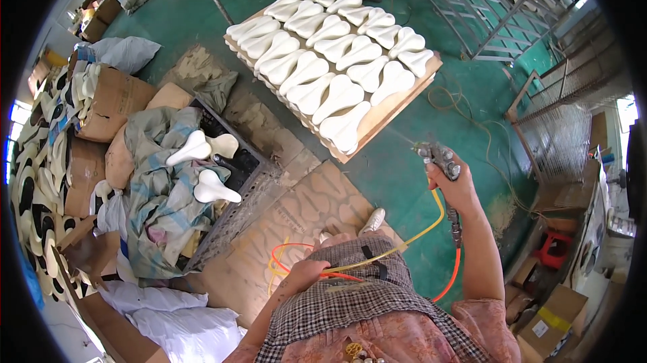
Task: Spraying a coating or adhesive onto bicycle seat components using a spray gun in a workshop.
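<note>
The right grip [456, 178] is clasping the gun [439, 155], pointing it toward the saddles [340, 95] lying on the board [373, 129]; the left grip [306, 277] is encircling the hoses [424, 231]; sweeping evenly, hoses clear of the saddles, is probably serving best.

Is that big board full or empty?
Nearly full: white saddle-shaped pieces cover most of the board, leaving one edge bare.

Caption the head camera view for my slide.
Right hand aims a spray gun toward white saddles; left hand holds hoses.
</note>
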Demonstrator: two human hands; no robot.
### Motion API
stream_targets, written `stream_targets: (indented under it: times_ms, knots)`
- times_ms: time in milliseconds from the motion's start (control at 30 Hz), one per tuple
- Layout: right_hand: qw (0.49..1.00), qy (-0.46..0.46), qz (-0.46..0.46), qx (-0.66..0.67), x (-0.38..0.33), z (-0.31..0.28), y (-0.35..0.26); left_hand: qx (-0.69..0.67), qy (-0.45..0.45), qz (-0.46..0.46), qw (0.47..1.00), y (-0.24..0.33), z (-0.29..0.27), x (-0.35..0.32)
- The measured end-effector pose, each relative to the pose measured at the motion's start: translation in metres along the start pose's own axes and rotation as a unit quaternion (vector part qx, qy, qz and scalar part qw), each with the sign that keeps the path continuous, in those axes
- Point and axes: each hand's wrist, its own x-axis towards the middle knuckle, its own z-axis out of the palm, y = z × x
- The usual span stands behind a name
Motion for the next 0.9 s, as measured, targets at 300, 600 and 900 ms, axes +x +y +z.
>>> stream_targets:
  times_ms: [300, 600, 900]
  knots:
    - [0.993, -0.118, -0.024, -0.001, 0.019, -0.008, -0.003, 0.009, 0.028, -0.015, 0.999, 0.042, -0.003, 0.032]
    - [0.982, -0.181, -0.046, 0.002, 0.062, -0.096, 0.018, 0.020, 0.077, 0.024, 0.997, 0.122, -0.014, 0.140]
    - [0.980, -0.043, -0.030, 0.193, 0.101, -0.241, 0.078, -0.549, -0.042, 0.052, 0.833, 0.138, -0.072, 0.290]
